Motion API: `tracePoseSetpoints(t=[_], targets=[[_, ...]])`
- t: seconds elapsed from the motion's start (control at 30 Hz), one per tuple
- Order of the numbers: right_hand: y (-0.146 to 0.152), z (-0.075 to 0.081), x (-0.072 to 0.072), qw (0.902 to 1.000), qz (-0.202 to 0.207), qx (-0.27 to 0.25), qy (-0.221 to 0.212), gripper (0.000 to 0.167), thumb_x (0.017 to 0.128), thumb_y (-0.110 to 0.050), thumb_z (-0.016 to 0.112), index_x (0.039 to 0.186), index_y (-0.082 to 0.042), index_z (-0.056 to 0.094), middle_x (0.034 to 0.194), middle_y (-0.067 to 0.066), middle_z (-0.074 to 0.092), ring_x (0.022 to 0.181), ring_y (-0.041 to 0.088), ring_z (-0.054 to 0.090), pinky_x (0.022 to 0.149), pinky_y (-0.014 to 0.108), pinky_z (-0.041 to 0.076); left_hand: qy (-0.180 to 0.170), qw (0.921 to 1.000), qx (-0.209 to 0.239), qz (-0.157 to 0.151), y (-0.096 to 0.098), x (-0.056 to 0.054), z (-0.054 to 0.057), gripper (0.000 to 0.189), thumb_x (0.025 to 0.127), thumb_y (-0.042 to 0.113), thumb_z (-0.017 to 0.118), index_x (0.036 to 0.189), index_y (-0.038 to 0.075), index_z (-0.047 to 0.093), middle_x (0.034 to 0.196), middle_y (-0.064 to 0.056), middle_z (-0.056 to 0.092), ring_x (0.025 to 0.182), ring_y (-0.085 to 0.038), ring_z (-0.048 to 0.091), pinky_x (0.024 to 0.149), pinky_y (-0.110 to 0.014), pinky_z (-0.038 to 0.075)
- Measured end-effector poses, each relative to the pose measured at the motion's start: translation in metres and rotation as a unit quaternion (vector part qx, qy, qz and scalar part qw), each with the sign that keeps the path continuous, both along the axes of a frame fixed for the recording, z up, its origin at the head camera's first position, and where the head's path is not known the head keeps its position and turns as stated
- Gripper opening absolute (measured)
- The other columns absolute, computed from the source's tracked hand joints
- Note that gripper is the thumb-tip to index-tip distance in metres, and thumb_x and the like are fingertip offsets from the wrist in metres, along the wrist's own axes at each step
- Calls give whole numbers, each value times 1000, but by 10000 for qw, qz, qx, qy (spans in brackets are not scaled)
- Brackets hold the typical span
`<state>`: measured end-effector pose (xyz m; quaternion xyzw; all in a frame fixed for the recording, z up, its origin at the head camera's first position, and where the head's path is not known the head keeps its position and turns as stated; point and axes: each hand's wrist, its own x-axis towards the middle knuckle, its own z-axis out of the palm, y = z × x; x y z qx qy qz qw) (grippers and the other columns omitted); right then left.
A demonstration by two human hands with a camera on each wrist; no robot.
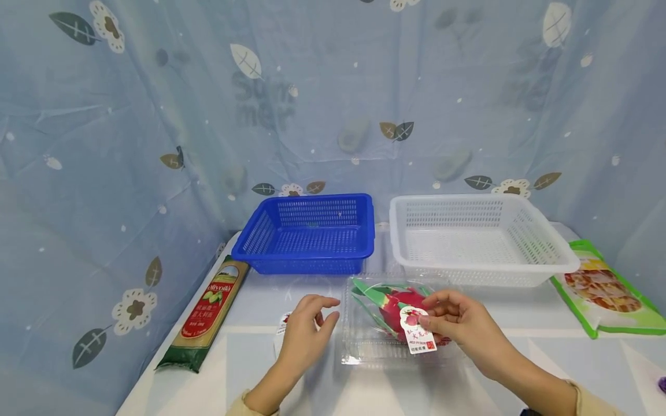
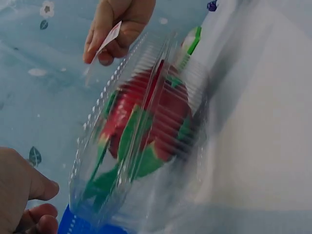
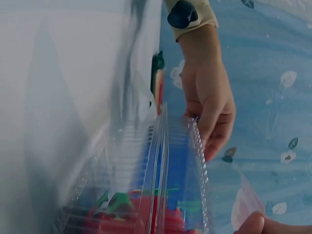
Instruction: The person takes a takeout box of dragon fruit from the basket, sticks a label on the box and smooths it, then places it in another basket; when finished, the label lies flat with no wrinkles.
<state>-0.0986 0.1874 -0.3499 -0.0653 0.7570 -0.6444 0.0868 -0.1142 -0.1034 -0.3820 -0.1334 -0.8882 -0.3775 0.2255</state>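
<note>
A clear plastic clamshell box [image 1: 359,349] lies shut on the table with a red dragon fruit [image 1: 395,315] with green leaves inside. Above its lid my right hand [image 1: 463,326] pinches a white label [image 1: 420,341] printed with a dragon fruit picture between thumb and fingers. In the left wrist view the label [image 2: 109,38] appears edge-on, apart from the lid. My left hand [image 1: 307,332] hovers by the box's left side, fingers loosely bent and holding nothing. Partly hidden behind that hand is a white printed piece [image 1: 279,341] on the table.
Behind the box stand a blue basket [image 1: 307,266] and a white basket [image 1: 484,274], side by side. A pasta pack [image 1: 208,312] lies at the left, a green-edged food bag [image 1: 609,289] at the right. A patterned curtain [image 1: 333,115] hangs behind and at both sides.
</note>
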Motion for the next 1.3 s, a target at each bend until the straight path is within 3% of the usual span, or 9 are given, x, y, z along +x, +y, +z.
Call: tracePoseSetpoints(t=[0.2,0.37,0.53,0.77,1.3], targets=[[6,-2,-7,9999,-108,107,-80,41,88,-20,74,117,4,60,89,-1,66,72,12,60,65,28,54,88,9969,12,-776,37,-8,10,18,84,8,75,101,14,75,88,2,68,66,-13,54,59,-16,40],[11,0,-13,9998,-157,89,-105,38,89,-20,73,115,6,62,90,-3,68,73,12,60,67,28,55,-66,9903,-130,-1382,60,-13,16,15,89,16,72,104,14,75,85,3,68,69,-11,56,64,-16,41],[14,2,-19,9998,-121,134,-26,36,90,-19,71,115,7,64,91,-2,69,73,11,60,68,27,56,-363,9833,-230,-1770,72,-22,19,16,91,19,70,106,14,74,85,1,70,72,-3,54,65,-15,42],[18,0,-28,9996,-151,214,-71,38,93,-19,69,119,8,63,99,2,70,81,11,63,72,27,57,-792,9782,-212,-1909,79,-31,20,17,92,20,69,107,14,74,79,2,65,69,0,49,62,-15,42],[15,-1,-35,9991,-339,221,146,35,92,-15,69,117,9,64,95,0,71,77,10,64,71,26,58,-634,9786,-273,-1940,78,-33,15,17,91,21,71,107,15,74,75,3,63,67,-3,48,60,-14,39]])
